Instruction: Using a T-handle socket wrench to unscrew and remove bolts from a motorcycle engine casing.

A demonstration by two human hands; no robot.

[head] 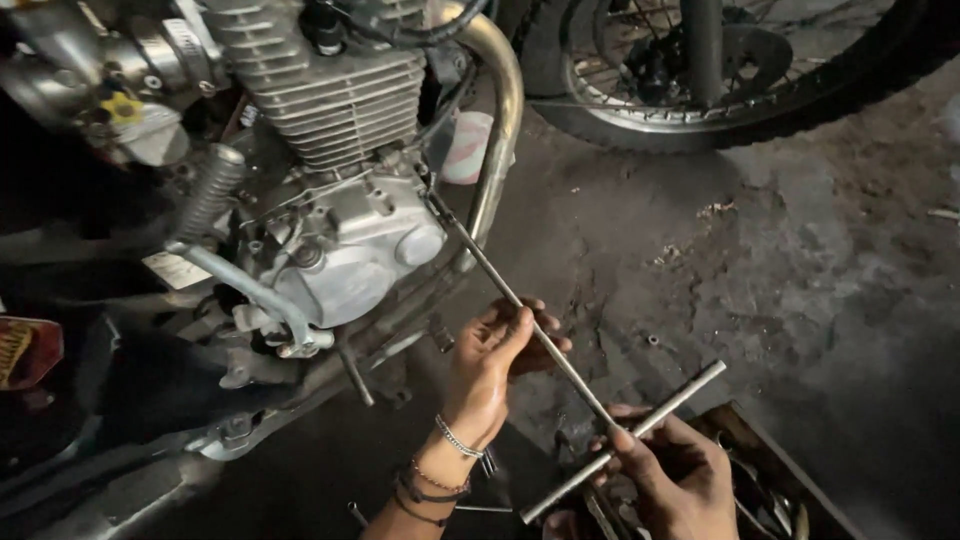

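A long steel T-handle wrench (560,362) runs from my hands up to the motorcycle engine (340,180), its tip against the engine's right side near the silver crankcase cover (375,255). My left hand (500,350), with bracelets at the wrist, wraps its fingers around the shaft midway. My right hand (675,475) grips the crossbar handle (690,392) at the near end. The tool is tilted, pointing up and left.
A chrome exhaust pipe (505,120) curves down in front of the engine. The front wheel (700,70) stands at the top right. An open toolbox (770,490) with several tools lies at bottom right on the stained concrete floor (780,260). A kickstart lever (250,290) sticks out at left.
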